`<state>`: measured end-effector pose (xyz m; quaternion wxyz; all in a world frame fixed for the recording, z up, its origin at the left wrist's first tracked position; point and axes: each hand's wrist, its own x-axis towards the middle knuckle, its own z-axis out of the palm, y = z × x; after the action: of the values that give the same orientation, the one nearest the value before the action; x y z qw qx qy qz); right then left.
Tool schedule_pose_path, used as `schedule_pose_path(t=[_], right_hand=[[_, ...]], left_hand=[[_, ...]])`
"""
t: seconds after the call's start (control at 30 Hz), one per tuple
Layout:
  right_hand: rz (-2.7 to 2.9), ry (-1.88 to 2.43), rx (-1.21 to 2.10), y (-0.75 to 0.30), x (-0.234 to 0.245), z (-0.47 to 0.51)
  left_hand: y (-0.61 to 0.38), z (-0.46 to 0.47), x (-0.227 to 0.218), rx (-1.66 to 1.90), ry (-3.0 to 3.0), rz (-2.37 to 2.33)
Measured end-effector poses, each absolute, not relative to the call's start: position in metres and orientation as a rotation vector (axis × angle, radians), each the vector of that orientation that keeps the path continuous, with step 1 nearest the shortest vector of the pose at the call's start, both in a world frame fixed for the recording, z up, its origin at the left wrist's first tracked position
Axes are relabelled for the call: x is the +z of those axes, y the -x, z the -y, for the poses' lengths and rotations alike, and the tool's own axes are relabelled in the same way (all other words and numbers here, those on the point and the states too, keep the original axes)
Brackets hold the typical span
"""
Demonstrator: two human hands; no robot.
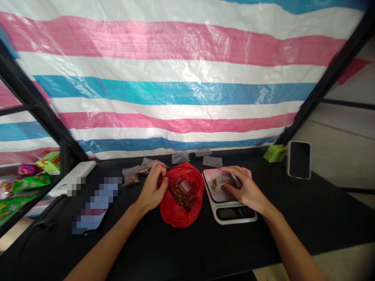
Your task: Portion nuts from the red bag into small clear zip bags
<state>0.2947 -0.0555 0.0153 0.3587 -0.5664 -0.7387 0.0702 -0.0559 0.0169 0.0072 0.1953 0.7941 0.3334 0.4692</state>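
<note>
Left hand [154, 188] pinches a red bag [176, 219], right hand [245, 188] holds a packet [219, 180] best centred on the scale [218, 197] toward the desk's [175, 251] back edge.

Bright, whitish light falls on the striped sheet [175, 93], leaving glossy white glare along its wrinkles. The table [137, 249] below is nearly black, so shadows on it are hard to make out. Small details look soft; figures on the scale [234, 213] are too dim to read. Wide-angle distortion stretches the edges, the lower right corner blurs, and coarse pixel blocks cover the phone [98, 205].
</note>
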Motion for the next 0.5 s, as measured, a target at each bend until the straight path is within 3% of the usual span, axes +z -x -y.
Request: schedule_pose_path(t=[0.27,0.5], right_hand=[[1.743,1.186,0.446,-0.213,0.049,0.032],[2.059,1.062,0.295,-0.132,0.057,0.010]], left_hand=[[0.041,-0.001,-0.002,1.098,-2.199,-0.880],[0.041,-0.008,-0.005,1.442,-1.865,-1.138]])
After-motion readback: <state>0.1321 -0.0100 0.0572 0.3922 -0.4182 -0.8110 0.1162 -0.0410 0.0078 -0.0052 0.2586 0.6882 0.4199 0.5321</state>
